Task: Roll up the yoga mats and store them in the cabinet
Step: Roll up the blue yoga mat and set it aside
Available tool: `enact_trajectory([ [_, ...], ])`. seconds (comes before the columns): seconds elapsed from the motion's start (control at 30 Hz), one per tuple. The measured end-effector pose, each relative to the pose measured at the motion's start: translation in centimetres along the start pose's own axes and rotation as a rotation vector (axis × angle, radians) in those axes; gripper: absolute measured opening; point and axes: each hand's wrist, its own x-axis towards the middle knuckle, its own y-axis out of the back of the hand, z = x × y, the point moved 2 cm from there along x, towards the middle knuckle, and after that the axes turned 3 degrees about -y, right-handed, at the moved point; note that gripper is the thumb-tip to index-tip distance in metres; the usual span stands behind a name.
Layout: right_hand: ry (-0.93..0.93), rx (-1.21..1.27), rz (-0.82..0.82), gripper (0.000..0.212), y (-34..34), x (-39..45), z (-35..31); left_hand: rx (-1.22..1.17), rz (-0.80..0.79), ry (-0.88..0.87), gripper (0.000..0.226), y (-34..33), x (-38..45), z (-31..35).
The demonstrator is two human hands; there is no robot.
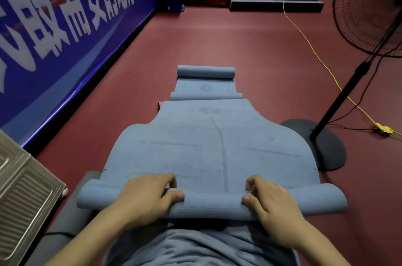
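Yoga mat of blue ribbed foam (208, 146), spread lengthwise up the middle of the frame over dark red sports flooring (217, 43), near end already turned into a short roll (208, 204) low in the frame. Gripped by both hands from above: left hand (143, 194) and right hand (272, 198), set apart either side of the printed centre line, fingers curled over the roll's far side, thumbs on top, probably to keep the roll tight and square. Second blue foam mat (205, 87) beyond it, curled at both ends, not yet dealt with.

Open flooring ahead and at upper right. Tighter at the sides: round black fan base (326, 150) just beside the mat's right edge, grey ribbed metal cabinet (24, 189) at lower left, blue banner barrier (54, 26) along the left. Trailing yellow cable (313, 50) at right, well clear.
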Motion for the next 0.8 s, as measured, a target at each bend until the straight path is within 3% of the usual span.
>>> enact_trajectory([
  [0.07, 0.056, 0.009, 0.09, 0.036, -0.1, 0.3, -0.1, -0.035, -0.003, 0.025, 0.041, 0.5, 0.5, 0.5],
  [0.23, 0.13, -0.057, 0.242, 0.031, 0.0, 0.0, -0.6, -0.003, 0.029, 0.12, 0.042, 1.1, 1.6, 1.5],
  [0.4, 0.167, -0.228, 0.29, 0.053, -0.5, -0.8, -1.1, 0.095, 0.359, -0.029, 0.039, -0.5, 1.0, 1.5],
  [0.57, 0.174, -0.307, 0.348, 0.05, -0.9, -0.4, -1.0, 0.181, 0.57, -0.142, 0.034, -1.6, -0.4, 2.3],
  [0.8, 0.195, -0.334, 0.341, 0.046, -0.6, 0.5, -0.6, 0.15, 0.458, -0.17, 0.065, -1.8, -2.0, 2.0],
])
